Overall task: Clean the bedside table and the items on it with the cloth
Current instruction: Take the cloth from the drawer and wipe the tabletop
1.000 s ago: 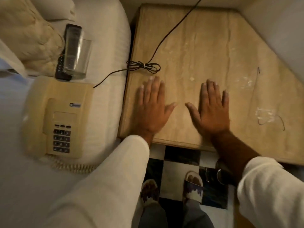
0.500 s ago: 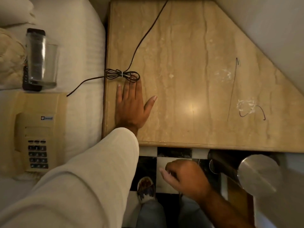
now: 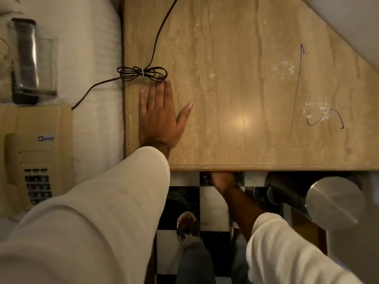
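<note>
The bedside table (image 3: 256, 140) has a beige marble top with white smudges and dark pen marks on its right side. My left hand (image 3: 160, 117) lies flat on its near left part, fingers apart, fingertips just short of a bundled black cord (image 3: 142, 73). My right hand (image 3: 220, 179) reaches under the table's front edge; its fingers are hidden there. A beige telephone (image 3: 34, 152), a clear glass (image 3: 41, 66) and a dark remote (image 3: 25, 56) lie on the white bed at the left. No cloth is in sight.
The cord runs from the telephone across the table's left side to the back. A round metal lid or stand (image 3: 334, 203) sits low at the right, beside the table front. Below is a black-and-white checkered floor (image 3: 213, 203) with my feet on it. A wall (image 3: 348, 21) borders the table's slanted right side.
My right hand left the tabletop, dropped below the front edge and now reaches under the table. The left hand stayed flat in place. The view shifted right and closer.
</note>
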`<action>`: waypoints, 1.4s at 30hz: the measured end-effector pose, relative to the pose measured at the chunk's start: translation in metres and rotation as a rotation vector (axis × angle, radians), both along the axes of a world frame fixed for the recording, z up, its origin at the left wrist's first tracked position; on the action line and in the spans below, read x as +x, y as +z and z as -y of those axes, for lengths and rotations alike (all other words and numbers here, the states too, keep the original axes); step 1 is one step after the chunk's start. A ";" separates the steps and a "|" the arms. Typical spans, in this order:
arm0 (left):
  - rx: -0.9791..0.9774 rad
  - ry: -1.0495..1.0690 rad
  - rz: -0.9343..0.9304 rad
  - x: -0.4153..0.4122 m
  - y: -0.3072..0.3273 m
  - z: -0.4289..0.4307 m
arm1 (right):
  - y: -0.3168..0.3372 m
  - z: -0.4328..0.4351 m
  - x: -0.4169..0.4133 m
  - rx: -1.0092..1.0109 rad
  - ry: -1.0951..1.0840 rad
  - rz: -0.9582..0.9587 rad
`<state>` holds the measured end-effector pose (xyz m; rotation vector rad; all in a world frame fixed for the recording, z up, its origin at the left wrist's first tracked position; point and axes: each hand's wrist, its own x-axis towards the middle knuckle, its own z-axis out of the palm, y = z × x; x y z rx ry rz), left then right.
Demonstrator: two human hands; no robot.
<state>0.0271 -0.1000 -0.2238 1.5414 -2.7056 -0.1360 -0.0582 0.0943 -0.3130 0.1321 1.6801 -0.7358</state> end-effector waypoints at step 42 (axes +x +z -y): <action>-0.015 -0.003 0.002 -0.001 0.004 -0.002 | 0.148 -0.041 -0.021 -0.232 1.318 -0.752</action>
